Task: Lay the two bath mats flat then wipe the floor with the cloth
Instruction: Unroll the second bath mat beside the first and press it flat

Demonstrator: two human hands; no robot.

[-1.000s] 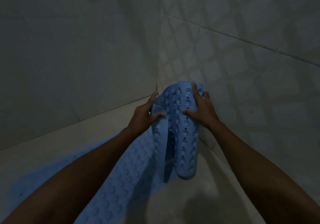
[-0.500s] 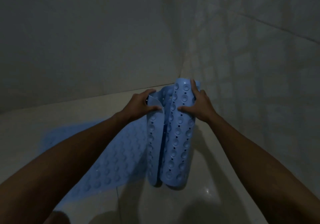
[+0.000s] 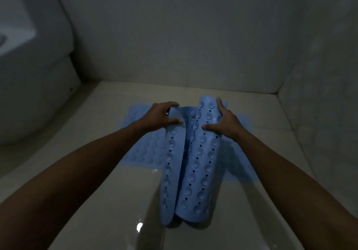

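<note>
A light blue rubber bath mat [image 3: 201,164], rolled and studded with suction cups and holes, hangs upright in front of me. My left hand [image 3: 160,117] grips its loose left flap near the top. My right hand [image 3: 225,121] clasps the thick roll on the right side. The roll's lower end touches or nearly touches the glossy floor [image 3: 120,201]. A second blue mat [image 3: 143,151] lies flat on the floor behind and under it. No cloth is in sight.
A white toilet [image 3: 29,75] stands at the left. Tiled walls [image 3: 184,36] close the space at the back and right. Pale glossy floor stretches toward me below the mats.
The view swung left and the toilet came into sight. My hands have pulled apart, so the roll's left flap has opened away from the thick part. The mat now hangs over the flat mat.
</note>
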